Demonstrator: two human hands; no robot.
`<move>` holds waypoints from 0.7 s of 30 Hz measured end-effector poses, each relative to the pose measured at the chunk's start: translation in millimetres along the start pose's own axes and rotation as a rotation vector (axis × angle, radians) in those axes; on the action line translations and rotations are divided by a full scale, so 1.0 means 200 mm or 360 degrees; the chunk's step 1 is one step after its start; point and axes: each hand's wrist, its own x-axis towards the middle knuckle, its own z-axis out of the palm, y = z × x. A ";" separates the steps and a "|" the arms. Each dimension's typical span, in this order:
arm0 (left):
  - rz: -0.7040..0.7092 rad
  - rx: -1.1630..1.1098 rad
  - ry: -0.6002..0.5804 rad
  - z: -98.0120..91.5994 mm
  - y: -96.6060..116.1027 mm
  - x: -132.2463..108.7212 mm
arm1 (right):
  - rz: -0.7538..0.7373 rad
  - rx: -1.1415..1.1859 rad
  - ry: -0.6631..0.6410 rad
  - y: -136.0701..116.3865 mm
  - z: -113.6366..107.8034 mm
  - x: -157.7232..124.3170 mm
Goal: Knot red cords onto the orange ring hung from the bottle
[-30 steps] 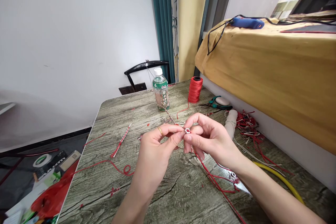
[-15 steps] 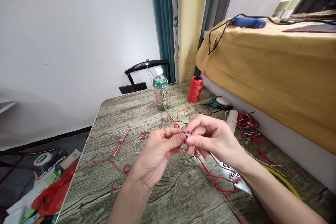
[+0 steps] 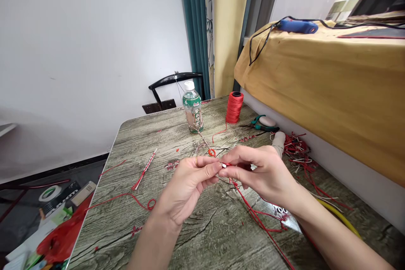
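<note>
My left hand (image 3: 186,187) and my right hand (image 3: 267,173) meet above the middle of the table, thumbs and forefingers pinched. Between their fingertips shows a small white piece (image 3: 224,166), partly hidden, with red cord (image 3: 227,164) at its right. The left fingers grip the white piece; the right fingers pinch the cord. Below them, more red cords (image 3: 253,215) trail down to the table's front. Just beyond the fingertips is an orange-red ring (image 3: 211,152) on a thin twisted string, which runs to a green-labelled bottle (image 3: 192,109).
A red thread spool (image 3: 234,108) stands right of the bottle, near green-handled pliers (image 3: 262,124). A tangle of cord scraps (image 3: 297,147) lies along the right side. On the left are a red-and-white braided piece (image 3: 144,169) and a loose red cord (image 3: 126,194).
The right hand's fingers have closed in toward the left fingertips and lie flatter over the cord. The pinched piece now shows white with red at its right. The view has shifted slightly.
</note>
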 end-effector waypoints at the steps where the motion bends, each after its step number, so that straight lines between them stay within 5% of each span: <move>1: 0.0002 -0.0023 0.0015 0.00 0.00 0.00 | -0.0009 -0.0052 0.0005 0.00 0.00 0.00; 8: 0.0036 -0.0066 0.0089 -0.03 -0.02 0.04 | 0.0067 -0.0074 -0.0126 -0.01 -0.01 0.02; 21: 0.0037 -0.0059 0.0006 -0.04 0.00 0.05 | 0.0018 0.0005 0.0314 0.04 0.04 0.02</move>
